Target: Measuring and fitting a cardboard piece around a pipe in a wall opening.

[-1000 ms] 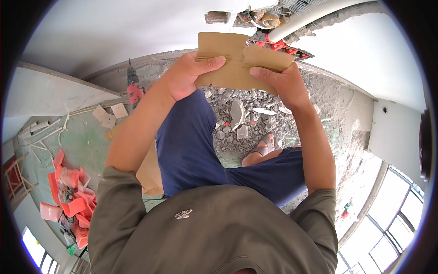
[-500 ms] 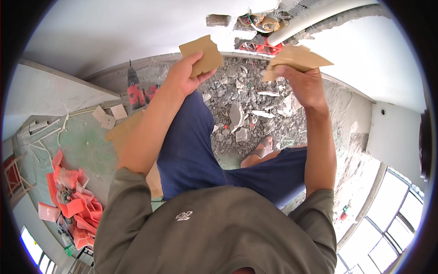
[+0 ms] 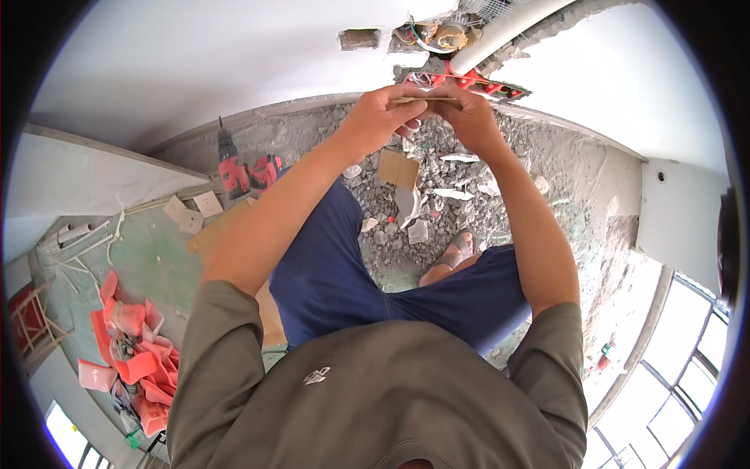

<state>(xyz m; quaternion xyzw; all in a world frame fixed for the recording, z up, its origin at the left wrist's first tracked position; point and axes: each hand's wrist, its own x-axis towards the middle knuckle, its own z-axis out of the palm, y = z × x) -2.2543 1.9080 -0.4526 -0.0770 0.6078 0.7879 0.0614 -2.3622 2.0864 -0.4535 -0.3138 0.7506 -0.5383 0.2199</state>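
Note:
Pinched between both hands is a thin piece of brown cardboard [image 3: 426, 99], seen almost edge-on in front of the wall. My left hand [image 3: 376, 119] grips its left end and my right hand [image 3: 471, 119] its right end, with the fingertips close together in the middle. Below them, a second piece of brown cardboard [image 3: 398, 169], with a crease across it, lies on the rubble [image 3: 391, 234].
A red and black drill [image 3: 233, 168] stands left of my knee, beside several white socket plates [image 3: 190, 220]. A cardboard sheet [image 3: 272, 316] lies by my left thigh, with crumpled red-orange wrapping [image 3: 141, 352] further left. Ahead, a white pipe [image 3: 500, 39] and wires [image 3: 422, 35] cross the opened wall.
Both hands have come together in front of me and now hold one cardboard piece between them. Before, each hand held its own piece; one now lies on the rubble.

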